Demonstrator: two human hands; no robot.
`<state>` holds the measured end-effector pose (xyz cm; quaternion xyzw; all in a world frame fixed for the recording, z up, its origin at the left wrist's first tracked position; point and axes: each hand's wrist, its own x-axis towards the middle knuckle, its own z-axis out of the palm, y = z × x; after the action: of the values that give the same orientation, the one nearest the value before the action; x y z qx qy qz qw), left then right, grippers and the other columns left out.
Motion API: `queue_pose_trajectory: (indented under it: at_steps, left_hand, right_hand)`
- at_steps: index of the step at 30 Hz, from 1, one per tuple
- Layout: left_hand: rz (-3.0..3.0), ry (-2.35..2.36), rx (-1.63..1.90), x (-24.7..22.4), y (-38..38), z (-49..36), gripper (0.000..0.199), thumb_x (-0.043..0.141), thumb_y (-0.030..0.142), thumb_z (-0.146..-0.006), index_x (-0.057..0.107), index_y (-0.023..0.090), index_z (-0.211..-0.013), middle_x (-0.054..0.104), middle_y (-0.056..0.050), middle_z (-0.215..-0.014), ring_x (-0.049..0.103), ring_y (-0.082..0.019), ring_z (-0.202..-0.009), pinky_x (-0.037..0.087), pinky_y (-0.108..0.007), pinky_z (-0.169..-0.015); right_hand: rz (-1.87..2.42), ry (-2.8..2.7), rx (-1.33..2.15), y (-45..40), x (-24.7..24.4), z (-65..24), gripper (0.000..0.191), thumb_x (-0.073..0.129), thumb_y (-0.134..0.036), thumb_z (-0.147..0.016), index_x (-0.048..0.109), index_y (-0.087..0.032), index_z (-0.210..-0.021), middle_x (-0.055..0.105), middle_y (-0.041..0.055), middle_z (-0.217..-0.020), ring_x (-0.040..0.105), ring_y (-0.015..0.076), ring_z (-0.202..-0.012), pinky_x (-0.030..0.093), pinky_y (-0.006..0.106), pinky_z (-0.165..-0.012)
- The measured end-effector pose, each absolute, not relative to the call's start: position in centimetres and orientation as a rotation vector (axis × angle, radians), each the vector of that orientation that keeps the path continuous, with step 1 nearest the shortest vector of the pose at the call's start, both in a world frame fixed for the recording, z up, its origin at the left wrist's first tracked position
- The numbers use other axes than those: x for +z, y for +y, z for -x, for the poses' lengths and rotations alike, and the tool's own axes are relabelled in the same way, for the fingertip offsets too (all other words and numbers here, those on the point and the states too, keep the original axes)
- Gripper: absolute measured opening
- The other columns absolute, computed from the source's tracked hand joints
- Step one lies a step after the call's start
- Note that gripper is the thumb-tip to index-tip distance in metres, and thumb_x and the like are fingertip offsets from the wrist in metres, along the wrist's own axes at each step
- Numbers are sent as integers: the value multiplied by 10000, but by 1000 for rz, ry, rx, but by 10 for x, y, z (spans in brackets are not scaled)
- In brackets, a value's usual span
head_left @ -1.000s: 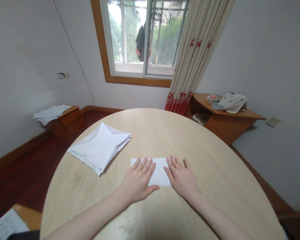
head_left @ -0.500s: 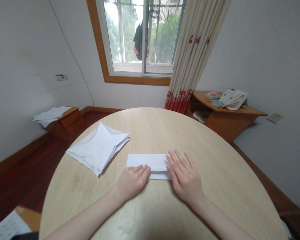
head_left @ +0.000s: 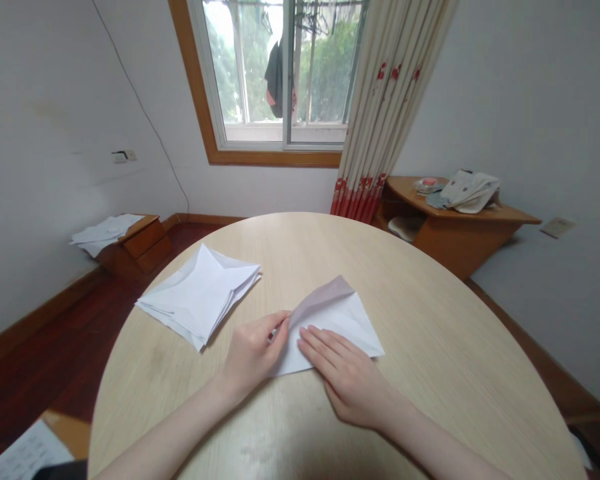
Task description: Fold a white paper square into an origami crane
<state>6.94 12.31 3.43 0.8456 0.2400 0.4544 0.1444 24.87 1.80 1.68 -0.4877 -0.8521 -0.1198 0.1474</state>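
Head view: white sheet (head_left: pixel 353 320) sits right of paper stack (head_left: pixel 195 293), left hand (head_left: pixel 253 350) pinching its left edge, right hand (head_left: pixel 347 377) flat on it, fingers together. Weak right-hand pressure could let it skid, creasing crookedly.

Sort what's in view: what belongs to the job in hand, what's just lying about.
In the job:
paper sheet, left hand pinching its edge, right hand flat on it
round table beneath
white paper stack, probably

Lying about:
loose papers on the drawer unit
pale cloth on the corner desk
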Motion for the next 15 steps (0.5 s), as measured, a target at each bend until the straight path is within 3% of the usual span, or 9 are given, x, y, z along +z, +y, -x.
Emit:
queue_pose_trajectory:
  at_steps: [4,9,15]
  left_hand:
    - [-2112,796,1202,46,120,-70,180,552,240,-883,712,163,-910,757,-36,-828,702,-136,-662,543,-184,-598]
    - [-1660,879,1082,51,126,-69,217,614,340,-827,718,159,-883,743,-50,-844,690,-173,-765,531,-232,-669]
    - [-1396,852,1052,48,135,-67,335,640,358,-789,604,146,-1046,687,-15,-754,621,-132,-656,449,-199,-569]
  right_hand:
    - [1470,-2470,-343,21,11,-257,686,406,14,-664,507,-92,-1334,473,145,-1426,469,253,-1295,448,447,-1030]
    - [1377,-2438,-404,27,16,-276,586,405,46,-719,605,-153,-1233,577,106,-1336,529,241,-1239,453,459,-1019]
    - [1299,-2344,-272,31,20,-303,594,385,54,-756,619,-232,-1221,634,37,-1272,535,223,-1231,439,485,-1006]
